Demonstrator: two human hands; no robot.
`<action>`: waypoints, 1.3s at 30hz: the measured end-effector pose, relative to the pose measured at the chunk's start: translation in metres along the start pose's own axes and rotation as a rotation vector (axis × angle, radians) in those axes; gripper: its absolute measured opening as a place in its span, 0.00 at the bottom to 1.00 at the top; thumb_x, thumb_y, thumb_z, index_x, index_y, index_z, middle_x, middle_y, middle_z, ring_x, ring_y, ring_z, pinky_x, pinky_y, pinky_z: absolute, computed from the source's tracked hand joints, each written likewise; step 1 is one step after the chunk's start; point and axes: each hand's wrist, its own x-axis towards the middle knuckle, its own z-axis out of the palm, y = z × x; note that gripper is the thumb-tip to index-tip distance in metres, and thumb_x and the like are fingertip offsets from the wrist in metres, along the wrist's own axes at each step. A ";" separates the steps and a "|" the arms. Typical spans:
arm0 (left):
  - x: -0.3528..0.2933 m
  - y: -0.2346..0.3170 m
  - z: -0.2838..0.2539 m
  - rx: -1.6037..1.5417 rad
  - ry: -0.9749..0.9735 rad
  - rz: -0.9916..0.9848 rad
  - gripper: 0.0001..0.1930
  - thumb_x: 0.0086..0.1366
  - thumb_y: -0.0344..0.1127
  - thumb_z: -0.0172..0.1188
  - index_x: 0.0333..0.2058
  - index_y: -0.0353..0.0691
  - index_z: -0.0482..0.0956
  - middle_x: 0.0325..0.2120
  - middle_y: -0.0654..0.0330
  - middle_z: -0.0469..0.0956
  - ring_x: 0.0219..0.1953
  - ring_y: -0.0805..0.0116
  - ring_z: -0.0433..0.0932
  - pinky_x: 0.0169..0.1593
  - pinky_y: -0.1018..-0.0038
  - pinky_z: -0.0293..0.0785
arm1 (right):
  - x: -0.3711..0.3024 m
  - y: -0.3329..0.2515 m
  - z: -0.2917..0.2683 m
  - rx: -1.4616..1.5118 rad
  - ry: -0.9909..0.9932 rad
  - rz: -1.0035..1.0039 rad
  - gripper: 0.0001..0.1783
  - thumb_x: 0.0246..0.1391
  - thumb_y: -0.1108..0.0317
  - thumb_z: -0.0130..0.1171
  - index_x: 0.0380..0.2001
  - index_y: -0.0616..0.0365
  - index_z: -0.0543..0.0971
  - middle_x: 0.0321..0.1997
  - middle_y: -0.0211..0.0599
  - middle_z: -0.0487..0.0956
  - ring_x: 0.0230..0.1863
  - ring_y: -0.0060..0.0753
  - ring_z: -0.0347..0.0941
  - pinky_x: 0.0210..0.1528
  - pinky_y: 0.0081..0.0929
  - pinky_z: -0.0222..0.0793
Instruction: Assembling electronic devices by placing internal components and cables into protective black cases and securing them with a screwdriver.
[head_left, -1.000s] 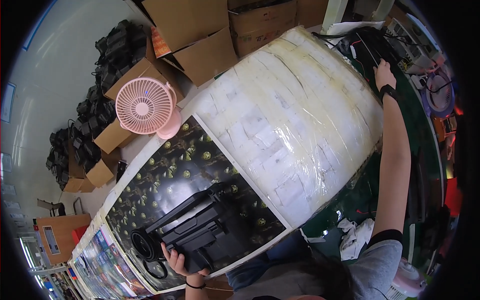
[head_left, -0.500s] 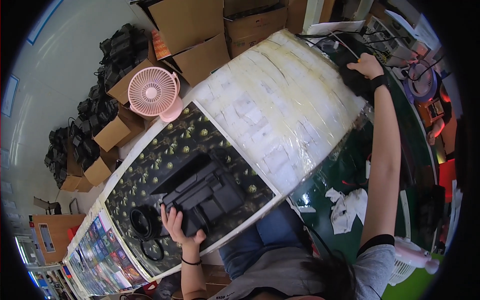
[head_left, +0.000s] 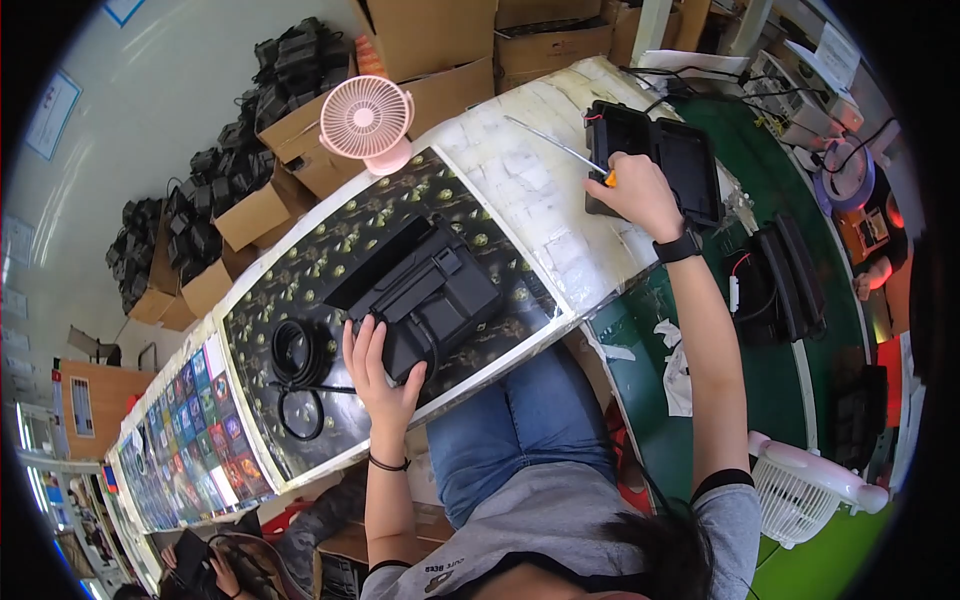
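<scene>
A black plastic case [head_left: 455, 290] with its lid raised lies on the dark patterned mat. My left hand [head_left: 380, 370] grips its near left end, thumb and fingers on either side of the corner. Beside that hand rests a coiled black cable [head_left: 296, 352] with a loose loop. In my closed right hand [head_left: 645, 195] is a screwdriver [head_left: 555, 145] with an orange handle, its thin shaft pointing away to the left. Just beyond and around that hand, a second black case [head_left: 690, 165] stands open on the white taped surface; my hand covers part of it.
A pink fan [head_left: 367, 118] stands at the mat's far edge. Cardboard boxes [head_left: 245, 215] with black cases lie behind the table. On the green surface at right are another black case [head_left: 790, 280] and a white cloth [head_left: 678, 380]. A white-and-pink fan [head_left: 800, 490] stands near right.
My right hand has come nearer and to the left with the screwdriver, from the far right of the table. The left hand stays at the black plastic case. The view has shifted.
</scene>
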 end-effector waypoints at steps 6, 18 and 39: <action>-0.006 0.005 -0.004 0.001 0.004 -0.050 0.35 0.53 0.43 0.70 0.58 0.37 0.70 0.61 0.50 0.67 0.65 0.38 0.58 0.66 0.50 0.56 | -0.024 0.010 -0.004 -0.021 0.220 -0.048 0.21 0.56 0.53 0.61 0.41 0.62 0.80 0.34 0.53 0.81 0.36 0.54 0.79 0.38 0.42 0.76; 0.005 0.017 0.003 0.069 0.047 -0.140 0.36 0.50 0.40 0.73 0.57 0.38 0.70 0.60 0.52 0.67 0.65 0.41 0.59 0.65 0.52 0.57 | -0.089 -0.052 -0.015 0.826 -0.264 -0.138 0.17 0.61 0.64 0.59 0.52 0.54 0.78 0.25 0.23 0.74 0.23 0.09 0.61 0.25 0.13 0.53; -0.003 0.009 0.017 0.099 0.093 -0.072 0.34 0.60 0.49 0.63 0.60 0.36 0.67 0.62 0.51 0.65 0.66 0.43 0.56 0.67 0.51 0.52 | -0.057 0.028 -0.008 -0.134 0.225 -0.001 0.17 0.37 0.61 0.74 0.29 0.59 0.83 0.23 0.42 0.78 0.34 0.44 0.77 0.34 0.38 0.74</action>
